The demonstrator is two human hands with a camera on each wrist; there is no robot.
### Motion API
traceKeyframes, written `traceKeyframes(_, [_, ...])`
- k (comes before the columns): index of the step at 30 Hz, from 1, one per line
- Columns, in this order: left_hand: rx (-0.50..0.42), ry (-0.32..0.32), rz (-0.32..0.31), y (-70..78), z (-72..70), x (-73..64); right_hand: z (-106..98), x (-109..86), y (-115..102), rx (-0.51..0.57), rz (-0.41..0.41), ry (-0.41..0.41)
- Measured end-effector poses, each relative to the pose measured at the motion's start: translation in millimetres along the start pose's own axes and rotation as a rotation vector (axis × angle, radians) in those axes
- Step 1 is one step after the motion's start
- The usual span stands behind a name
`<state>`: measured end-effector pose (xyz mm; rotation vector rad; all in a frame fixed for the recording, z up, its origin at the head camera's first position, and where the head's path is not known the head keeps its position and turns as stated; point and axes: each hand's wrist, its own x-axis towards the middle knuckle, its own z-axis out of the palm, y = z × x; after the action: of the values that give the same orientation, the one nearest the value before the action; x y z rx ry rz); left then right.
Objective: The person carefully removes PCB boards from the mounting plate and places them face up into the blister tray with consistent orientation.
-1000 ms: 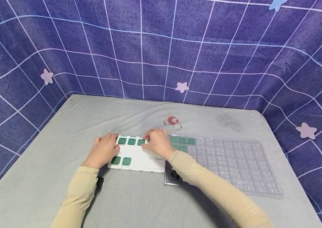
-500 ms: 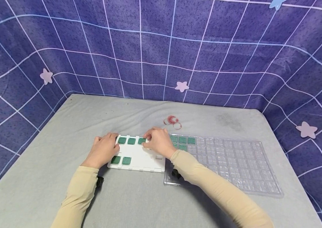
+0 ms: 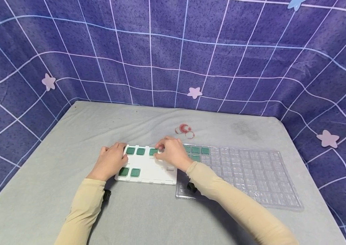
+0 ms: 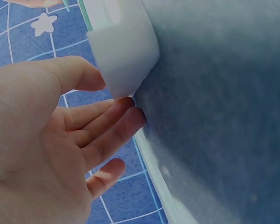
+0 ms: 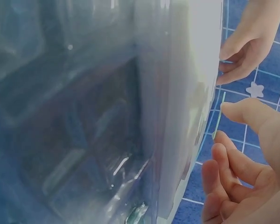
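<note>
My left hand (image 3: 108,161) holds the left end of a white tray (image 3: 154,175), which lies flat on the table in the head view. In the left wrist view its thumb and fingertips pinch a corner of the white tray (image 4: 123,56). Over the tray's far row, my right hand (image 3: 173,153) pinches a small green circuit board (image 3: 152,151) between thumb and finger. From the right wrist, that circuit board (image 5: 219,116) shows edge-on as a thin line. Two green boards (image 3: 135,150) sit left of it, and two more (image 3: 129,172) in the near row.
To the right lies a clear plastic tray (image 3: 252,180) with many pockets, its left end partly behind my right hand and forearm. Several green boards (image 3: 195,149) sit in its far left pockets. Behind the table hangs a purple grid-patterned cloth (image 3: 130,51).
My right hand and the circuit board it pinches have shifted slightly right along the white tray's far row. The left hand keeps its hold on the tray's end.
</note>
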<state>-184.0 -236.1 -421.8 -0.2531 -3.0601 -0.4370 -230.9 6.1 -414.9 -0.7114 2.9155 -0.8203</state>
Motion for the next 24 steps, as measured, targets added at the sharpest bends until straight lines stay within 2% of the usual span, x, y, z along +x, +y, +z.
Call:
traceKeyframes(15, [0.006, 0.007, 0.002, 0.7, 0.6, -0.1, -9, -6.8, -5, -0.016, -0.034, 0.015])
traceKeyframes(24, [0.01, 0.01, 0.004, 0.7, 0.6, 0.0, -18, -17.7, -9, 0.035, -0.059, 0.033])
